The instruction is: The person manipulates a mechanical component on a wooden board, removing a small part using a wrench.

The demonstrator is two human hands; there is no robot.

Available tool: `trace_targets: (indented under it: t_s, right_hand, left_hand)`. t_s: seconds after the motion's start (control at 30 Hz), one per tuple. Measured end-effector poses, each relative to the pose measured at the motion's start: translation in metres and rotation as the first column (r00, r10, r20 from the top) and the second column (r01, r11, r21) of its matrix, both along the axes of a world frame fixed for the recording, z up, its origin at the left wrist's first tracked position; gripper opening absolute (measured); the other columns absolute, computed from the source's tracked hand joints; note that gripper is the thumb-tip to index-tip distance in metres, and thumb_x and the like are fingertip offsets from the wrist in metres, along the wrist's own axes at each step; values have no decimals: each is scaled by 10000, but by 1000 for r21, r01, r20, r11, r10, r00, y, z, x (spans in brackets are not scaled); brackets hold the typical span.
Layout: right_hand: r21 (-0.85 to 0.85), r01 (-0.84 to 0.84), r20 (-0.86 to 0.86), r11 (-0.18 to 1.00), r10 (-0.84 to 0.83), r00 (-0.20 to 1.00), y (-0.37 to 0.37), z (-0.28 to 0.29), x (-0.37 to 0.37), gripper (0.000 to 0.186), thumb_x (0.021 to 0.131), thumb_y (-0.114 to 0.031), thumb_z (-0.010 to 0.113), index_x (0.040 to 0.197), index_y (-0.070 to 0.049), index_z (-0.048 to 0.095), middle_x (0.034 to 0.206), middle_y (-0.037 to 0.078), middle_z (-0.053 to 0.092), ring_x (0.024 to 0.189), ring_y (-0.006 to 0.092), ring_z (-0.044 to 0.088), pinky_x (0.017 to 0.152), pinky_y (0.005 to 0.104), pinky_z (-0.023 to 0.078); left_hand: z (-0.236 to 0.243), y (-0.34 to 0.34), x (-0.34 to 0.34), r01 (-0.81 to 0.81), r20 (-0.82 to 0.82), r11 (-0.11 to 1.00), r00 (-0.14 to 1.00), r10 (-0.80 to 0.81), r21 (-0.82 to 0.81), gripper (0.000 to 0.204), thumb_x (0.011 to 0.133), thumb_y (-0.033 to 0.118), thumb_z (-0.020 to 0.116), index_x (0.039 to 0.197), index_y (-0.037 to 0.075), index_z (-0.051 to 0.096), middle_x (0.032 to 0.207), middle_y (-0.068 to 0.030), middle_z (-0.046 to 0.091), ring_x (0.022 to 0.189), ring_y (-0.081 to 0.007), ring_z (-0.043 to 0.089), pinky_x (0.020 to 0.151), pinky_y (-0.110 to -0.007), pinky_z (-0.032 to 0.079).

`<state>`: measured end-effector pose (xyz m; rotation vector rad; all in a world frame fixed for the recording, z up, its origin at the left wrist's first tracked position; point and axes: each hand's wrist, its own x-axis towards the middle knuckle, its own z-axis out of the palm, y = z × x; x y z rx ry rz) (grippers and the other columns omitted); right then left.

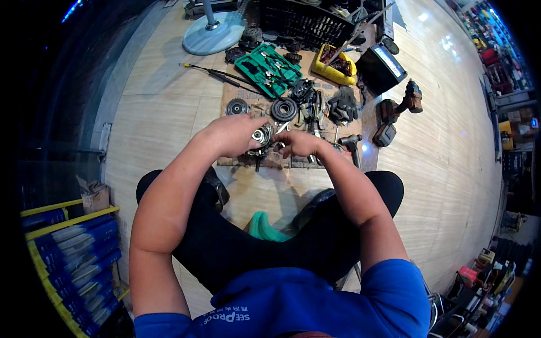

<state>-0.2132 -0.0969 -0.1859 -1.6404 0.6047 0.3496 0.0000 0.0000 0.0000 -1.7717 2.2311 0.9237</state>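
A round metal machine part with a ringed hub (261,137) sits on the brown cardboard in front of me. My left hand (228,135) is closed around its left and upper side, the fingers reaching over the rim. On the part's right side is my right hand (300,145), its fingers bent inward and close to the edge. Anything pinched in those fingertips is too small to make out. Just beyond lie a dark grooved pulley (283,109) and a smaller round pulley (237,107). A hammer (351,141) rests to the right of my right hand.
Past the pulleys lies an open green tool case (269,70). Work gloves (342,104), a yellow container (333,66), a black battery (382,69) and a cordless impact wrench (413,96) are to the right. A black crate (304,25) stands behind, beside a round pedestal base (214,35).
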Motion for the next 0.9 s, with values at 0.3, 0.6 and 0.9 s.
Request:
trace_targets:
  t_s: [0.3, 0.6, 0.9]
  right_hand:
    - [-552, 5, 76, 834, 45, 996, 9, 24, 6, 477, 879, -338, 688, 1226, -22, 605, 1051, 224, 675, 980, 364, 652, 866, 428, 501]
    - [-608, 275, 12, 745, -338, 941, 7, -9, 15, 396, 923, -396, 633, 955, -6, 695, 728, 176, 676, 712, 300, 671, 654, 400, 521]
    - [-78, 439, 130, 895, -427, 895, 7, -3, 7, 233, 902, -248, 692, 939, -20, 669, 763, 76, 667, 682, 155, 637, 613, 317, 507]
  left_hand:
    - [-2, 4, 2, -18, -4, 1000, 1000, 18, -24, 598, 855, 255, 684, 1389, 122, 450, 1220, -253, 607, 1118, -389, 599, 937, -459, 488]
    - [5, 2, -2, -27, 2, 1000, 1000, 27, -10, 590, 844, 241, 698, 1370, 113, 463, 1201, -227, 625, 1117, -383, 598, 935, -457, 489]
    - [-1, 2, 1, -13, -21, 1000, 1000, 13, -13, 615, 845, 224, 711, 1394, 143, 447, 1111, -219, 630, 1048, -401, 603, 881, -470, 485]
